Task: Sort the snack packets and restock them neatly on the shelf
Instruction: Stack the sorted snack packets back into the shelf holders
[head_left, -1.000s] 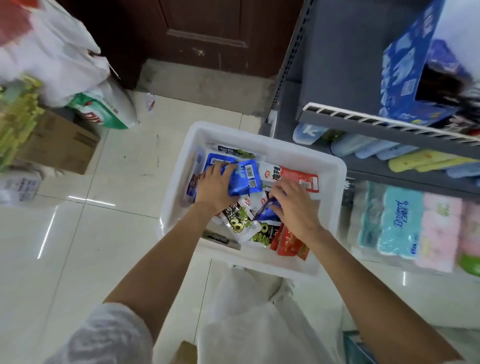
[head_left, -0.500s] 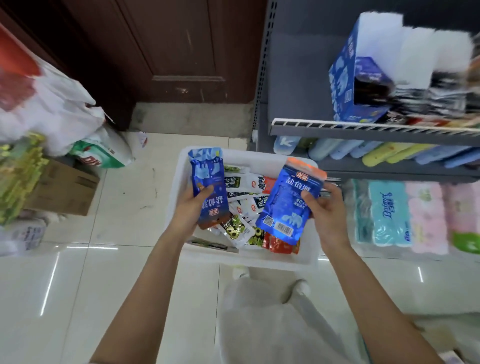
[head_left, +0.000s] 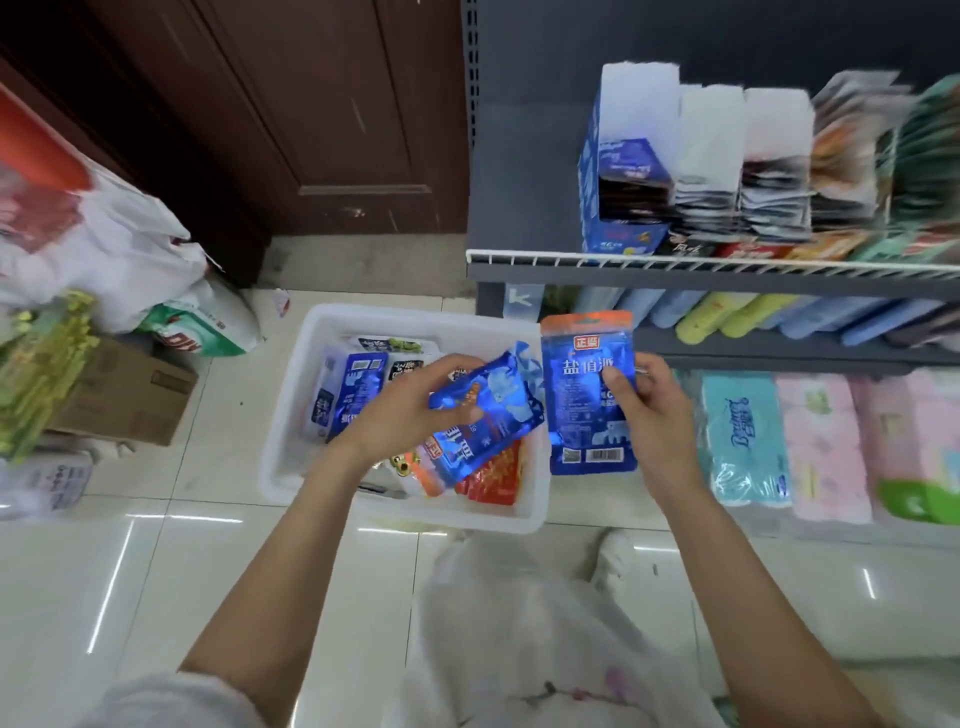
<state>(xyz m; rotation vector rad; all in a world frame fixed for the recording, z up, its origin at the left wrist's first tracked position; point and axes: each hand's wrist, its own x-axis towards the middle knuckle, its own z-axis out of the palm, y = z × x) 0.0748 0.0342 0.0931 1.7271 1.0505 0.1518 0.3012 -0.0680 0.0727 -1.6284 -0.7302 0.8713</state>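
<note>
glossy white tiled floor (head_left: 171, 587), dark brown wooden door (head_left: 311, 104), grey wall beside it.

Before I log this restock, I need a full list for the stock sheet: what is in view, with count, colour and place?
Blue snack packets: two held above the bin, one per hand; more lie inside.
Red snack packets: count unclear, bin's near right corner.
White plastic bin: one, on the floor.
Display boxes: a row, blue and white, upper shelf, blurred.
Tissue packs: several, teal and pink, bottom shelf.
Cardboard box: one, brown, floor left.
White bags: left, count unclear.
Left hand: grips the tilted packet.
Right hand: pinches the upright packet.
</note>
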